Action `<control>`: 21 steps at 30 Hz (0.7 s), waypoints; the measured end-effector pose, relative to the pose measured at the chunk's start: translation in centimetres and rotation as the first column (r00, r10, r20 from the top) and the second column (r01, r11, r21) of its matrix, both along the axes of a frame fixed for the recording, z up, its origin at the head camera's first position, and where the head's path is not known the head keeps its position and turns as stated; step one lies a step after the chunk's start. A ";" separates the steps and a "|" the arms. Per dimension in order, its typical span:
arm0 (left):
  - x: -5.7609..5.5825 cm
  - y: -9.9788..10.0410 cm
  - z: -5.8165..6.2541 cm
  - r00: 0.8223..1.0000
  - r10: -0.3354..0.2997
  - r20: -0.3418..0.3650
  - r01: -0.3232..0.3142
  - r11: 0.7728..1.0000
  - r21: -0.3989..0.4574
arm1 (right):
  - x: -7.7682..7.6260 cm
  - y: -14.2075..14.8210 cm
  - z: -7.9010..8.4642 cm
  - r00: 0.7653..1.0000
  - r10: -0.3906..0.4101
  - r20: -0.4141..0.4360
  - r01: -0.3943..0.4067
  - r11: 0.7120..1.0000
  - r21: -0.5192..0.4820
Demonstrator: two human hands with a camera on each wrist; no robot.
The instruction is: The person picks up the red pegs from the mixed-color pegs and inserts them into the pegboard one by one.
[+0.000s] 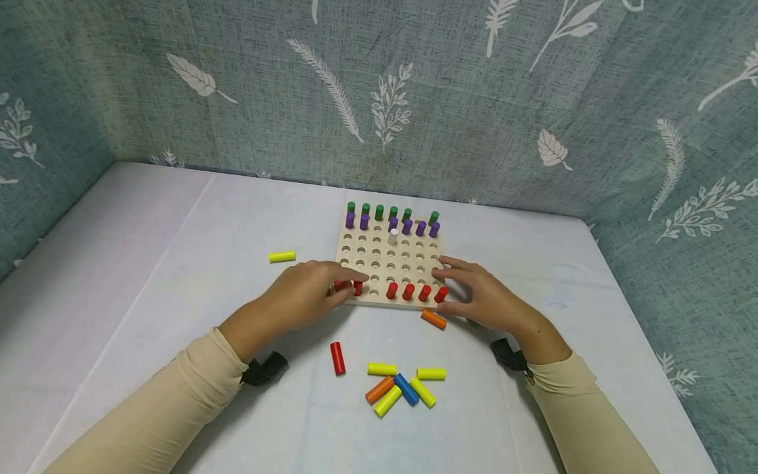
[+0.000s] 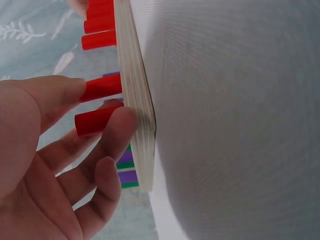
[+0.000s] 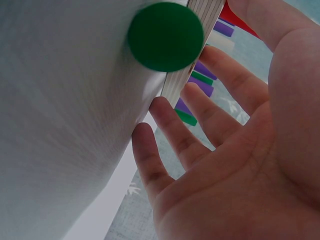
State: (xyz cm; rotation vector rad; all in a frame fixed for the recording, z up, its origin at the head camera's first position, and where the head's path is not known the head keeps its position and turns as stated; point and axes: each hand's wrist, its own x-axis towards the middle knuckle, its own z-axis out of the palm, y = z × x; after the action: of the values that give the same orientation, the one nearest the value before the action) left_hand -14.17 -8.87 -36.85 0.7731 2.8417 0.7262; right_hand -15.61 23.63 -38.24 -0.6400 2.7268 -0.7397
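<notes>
A wooden pegboard (image 1: 391,255) lies on the table with rows of round holes. Along its near edge stand several red pegs (image 1: 408,291). My left hand (image 1: 304,293) is at its near left corner, thumb and forefinger pinching a red peg (image 2: 102,88) that stands in the board. Another red peg (image 2: 95,121) is beside the curled middle fingers. At the board's right edge my right hand (image 1: 482,296) rests with fingers spread, holding nothing. A green peg (image 3: 166,37) lies near that hand, seen end-on in the right wrist view and mostly hidden in the head view.
Green pegs (image 1: 379,212), purple pegs (image 1: 406,227) and one white peg (image 1: 393,237) stand towards the far side. Loose on the table are a red peg (image 1: 337,359), an orange peg (image 1: 434,319), a yellow peg (image 1: 281,257) and a mixed cluster including a blue peg (image 1: 406,389).
</notes>
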 end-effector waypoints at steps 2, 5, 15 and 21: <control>0.0 0.0 0.0 1.000 0.005 0.013 -0.005 1.000 0.000 | 0.0 0.0 0.0 1.000 -0.001 0.000 0.001 1.000 0.002; 0.1 0.0 0.1 1.000 0.004 0.005 -0.004 1.000 -0.007 | 0.0 0.0 0.0 1.000 -0.002 -0.002 0.002 1.000 0.004; 0.3 -0.9 0.7 0.988 -0.050 -0.147 0.055 0.998 0.028 | 0.0 -0.1 0.0 1.000 0.007 -0.003 -0.007 1.000 -0.003; 0.5 -0.9 1.6 0.989 -0.106 -0.101 0.110 0.993 0.037 | 0.0 0.0 0.0 1.000 0.003 -0.003 -0.003 1.000 0.001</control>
State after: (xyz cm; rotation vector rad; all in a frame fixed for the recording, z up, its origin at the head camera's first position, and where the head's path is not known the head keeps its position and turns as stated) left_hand -13.69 -9.80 -35.23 0.9879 2.8521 0.7555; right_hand -15.59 23.67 -38.21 -0.6453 2.7278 -0.7379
